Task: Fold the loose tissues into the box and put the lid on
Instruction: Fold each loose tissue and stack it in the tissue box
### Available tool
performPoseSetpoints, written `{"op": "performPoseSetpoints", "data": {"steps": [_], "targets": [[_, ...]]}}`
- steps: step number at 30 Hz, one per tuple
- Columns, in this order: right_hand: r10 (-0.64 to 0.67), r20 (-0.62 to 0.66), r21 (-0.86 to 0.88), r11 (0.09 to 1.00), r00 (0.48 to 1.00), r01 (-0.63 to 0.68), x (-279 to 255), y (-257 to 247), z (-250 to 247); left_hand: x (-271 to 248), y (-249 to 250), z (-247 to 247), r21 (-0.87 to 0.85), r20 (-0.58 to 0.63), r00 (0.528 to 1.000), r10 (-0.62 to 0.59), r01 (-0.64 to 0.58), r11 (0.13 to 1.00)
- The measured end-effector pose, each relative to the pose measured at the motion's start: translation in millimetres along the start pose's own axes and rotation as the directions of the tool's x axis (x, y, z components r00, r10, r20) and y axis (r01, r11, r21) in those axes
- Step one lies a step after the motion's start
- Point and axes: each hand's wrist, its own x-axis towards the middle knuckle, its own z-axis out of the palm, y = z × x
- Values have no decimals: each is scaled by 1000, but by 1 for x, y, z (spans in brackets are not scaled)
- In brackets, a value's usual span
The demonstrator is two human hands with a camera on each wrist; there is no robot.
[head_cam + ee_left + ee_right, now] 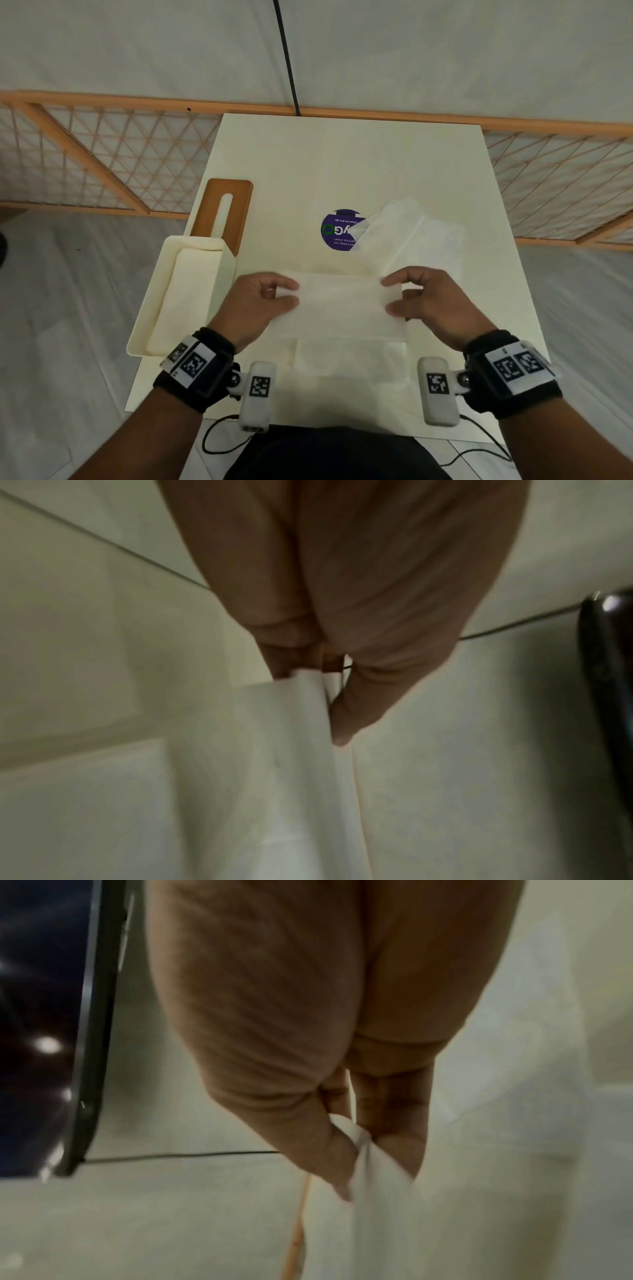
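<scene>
We were midway through folding one tissue (339, 305), held flat above the table (376, 164) in front of us. Our left hand (263, 305) pinched its left end between thumb and fingers, and our right hand (424, 301) pinched its right end likewise, both palms down, wrists level. Another loose tissue (411, 233) lay far right, one more beneath the held sheet. The box (161, 291) sat open at the left, tissue already inside, its lid (222, 209) just beyond. Next, we judged, the fold needed closing, then carrying left into the box.
</scene>
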Motion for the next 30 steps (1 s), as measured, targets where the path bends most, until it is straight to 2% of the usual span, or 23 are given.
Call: {"op": "performPoseSetpoints", "data": {"steps": [3,5,7,13,21,25,30], "targets": [[82,-25,-215,973,996,-86,-1,32,4,0,-33,13,234,36,996,-81,70,970],[116,-52,-381,916,992,-127,-1,55,6,0,-52,26,410,52,995,-82,54,910],[122,-74,-491,860,990,-143,-2,71,10,-1,-69,38,513,57,994,-93,51,857],[58,-147,-537,834,987,-128,0,98,21,-1,-91,54,536,-14,998,-63,60,842],[-41,-169,-586,807,985,-67,2,114,18,1,-98,55,520,-86,994,-63,99,849],[59,-147,-604,785,987,-137,5,119,13,7,-94,55,554,-49,992,-117,124,823],[64,-227,-524,833,972,-177,11,114,2,51,-54,57,580,-168,985,-39,131,804]]}}
